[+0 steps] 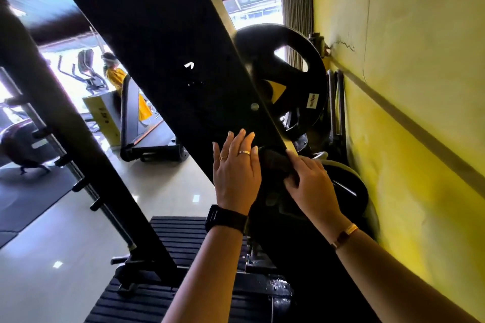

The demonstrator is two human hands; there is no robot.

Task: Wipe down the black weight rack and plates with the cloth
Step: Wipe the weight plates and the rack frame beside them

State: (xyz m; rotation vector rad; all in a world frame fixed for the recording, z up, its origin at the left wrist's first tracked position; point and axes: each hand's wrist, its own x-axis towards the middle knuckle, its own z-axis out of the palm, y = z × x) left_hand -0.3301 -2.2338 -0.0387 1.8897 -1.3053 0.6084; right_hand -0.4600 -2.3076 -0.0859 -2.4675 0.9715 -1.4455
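Gym wall [399,65]; one cloth [275,162], two hands [236,170] [312,183]

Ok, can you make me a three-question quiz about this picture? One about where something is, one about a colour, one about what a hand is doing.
1. Where is the round weight plate?
A) behind the slanted black beam
B) flat on the floor
C) in a hand

2. What colour is the wall?
A) blue
B) yellow
C) white

3. What is the left hand doing?
A) making a fist
B) waving in the air
C) lying flat on the beam

Answers:
1 A: the beam hides the plate's left part.
2 B: it is plainly yellow.
3 C: its straight fingers lie against the beam, while the right hand grips the cloth.
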